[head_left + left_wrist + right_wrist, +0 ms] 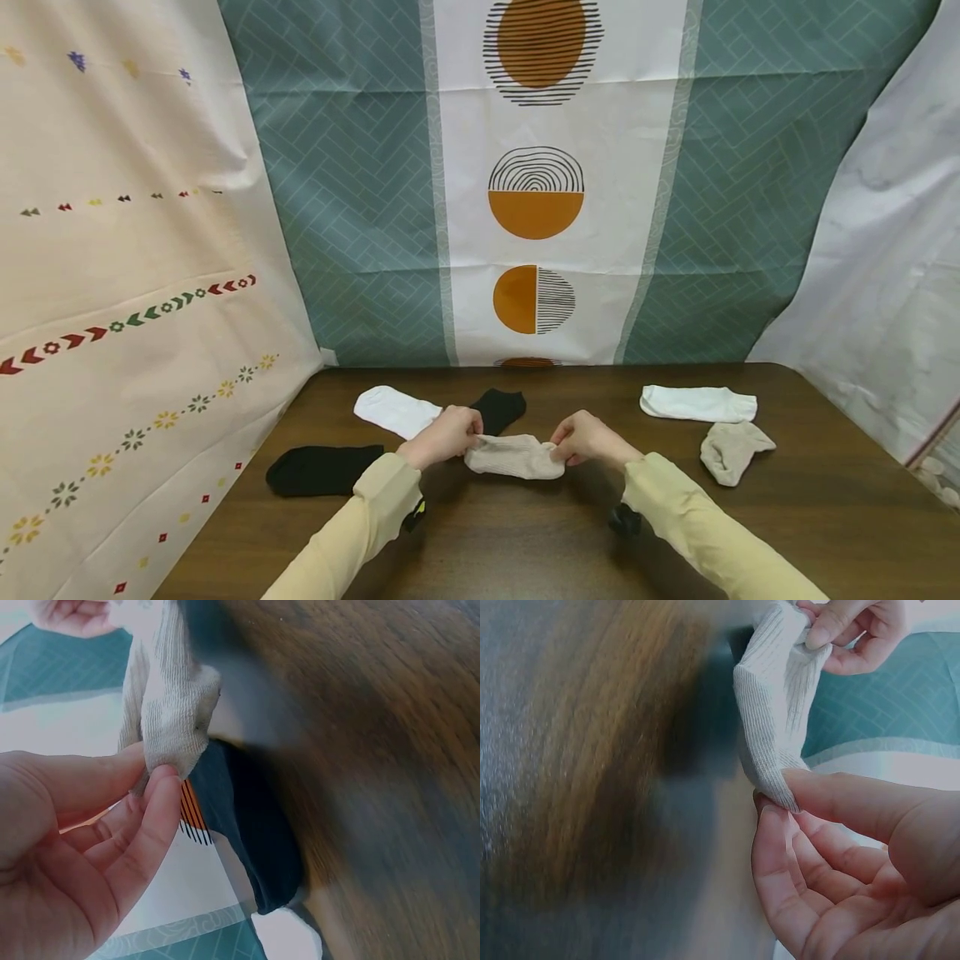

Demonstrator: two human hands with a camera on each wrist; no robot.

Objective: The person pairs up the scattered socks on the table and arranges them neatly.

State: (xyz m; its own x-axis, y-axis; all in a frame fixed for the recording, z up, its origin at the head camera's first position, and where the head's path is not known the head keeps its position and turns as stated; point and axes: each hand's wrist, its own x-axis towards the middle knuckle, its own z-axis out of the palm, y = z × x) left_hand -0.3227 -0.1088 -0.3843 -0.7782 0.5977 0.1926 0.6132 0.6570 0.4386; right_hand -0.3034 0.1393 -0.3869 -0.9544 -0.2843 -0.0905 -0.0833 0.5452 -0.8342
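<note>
Between both hands a beige ribbed sock is held above the dark wooden table. My left hand pinches its left end between thumb and fingers; in the left wrist view the sock hangs from that pinch. The other end is pinched by my right hand, and the right wrist view shows the sock's ribbing close up. Just behind the left hand lies a black sock, partly covered by it. A white sock lies farther left, its near end reaching behind the left hand.
Another black sock lies flat at the table's left. At the right are a white sock and, in front of it, a crumpled beige sock. The wooden table ends at a patterned cloth hanging behind.
</note>
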